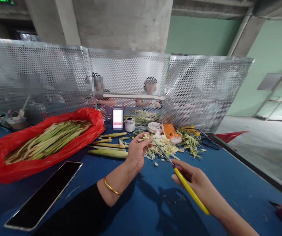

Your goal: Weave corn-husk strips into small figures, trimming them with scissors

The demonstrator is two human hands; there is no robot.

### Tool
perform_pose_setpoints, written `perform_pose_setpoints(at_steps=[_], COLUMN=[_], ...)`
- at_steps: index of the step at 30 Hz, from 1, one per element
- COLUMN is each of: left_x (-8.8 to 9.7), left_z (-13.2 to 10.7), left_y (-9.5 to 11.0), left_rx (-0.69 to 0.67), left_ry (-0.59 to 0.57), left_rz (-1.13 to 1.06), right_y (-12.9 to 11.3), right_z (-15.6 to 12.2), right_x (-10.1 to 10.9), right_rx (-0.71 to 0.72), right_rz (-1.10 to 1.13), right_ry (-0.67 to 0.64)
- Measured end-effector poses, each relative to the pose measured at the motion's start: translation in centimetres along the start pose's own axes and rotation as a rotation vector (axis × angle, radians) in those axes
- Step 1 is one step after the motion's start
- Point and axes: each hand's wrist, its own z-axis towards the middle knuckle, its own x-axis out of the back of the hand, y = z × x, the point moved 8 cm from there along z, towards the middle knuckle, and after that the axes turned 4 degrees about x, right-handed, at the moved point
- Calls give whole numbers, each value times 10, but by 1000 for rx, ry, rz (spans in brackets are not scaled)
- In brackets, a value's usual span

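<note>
My left hand (137,150), with a gold bangle at the wrist, is raised over the table. Its thumb and fingers pinch a small pale green plant piece (146,138). In my right hand (190,177) are yellow-handled scissors (192,191), seen edge-on. Their slim metal blades point up and left, with the tips close to the left fingertips. Behind both hands lies a heap of pale plant cuttings (164,147). Long husk-like leaves (110,153) lie left of my left hand.
A red plastic bag (42,164) full of long leaves stands left, with a phone (44,196) before it. Behind are a lit screen (117,118), a white can (130,125), a tape roll (155,127) and an orange packet (170,131). People sit beyond a perforated metal screen (128,68).
</note>
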Motion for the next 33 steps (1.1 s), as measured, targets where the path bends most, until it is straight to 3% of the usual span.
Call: perform_pose_setpoints(at_steps=[7,18,33], left_x=[0,0,3], left_z=[0,0,3], left_y=[-1,-2,-3], left_rx=[15,12,2], left_ry=[3,-6,-15], left_rz=[9,18,18], right_y=[-5,-15,-6], right_z=[1,1,3], right_x=[-2,-2,-1], right_rx=[8,36,34], right_rz=[12,18,28], right_ry=[-52,-32,-41])
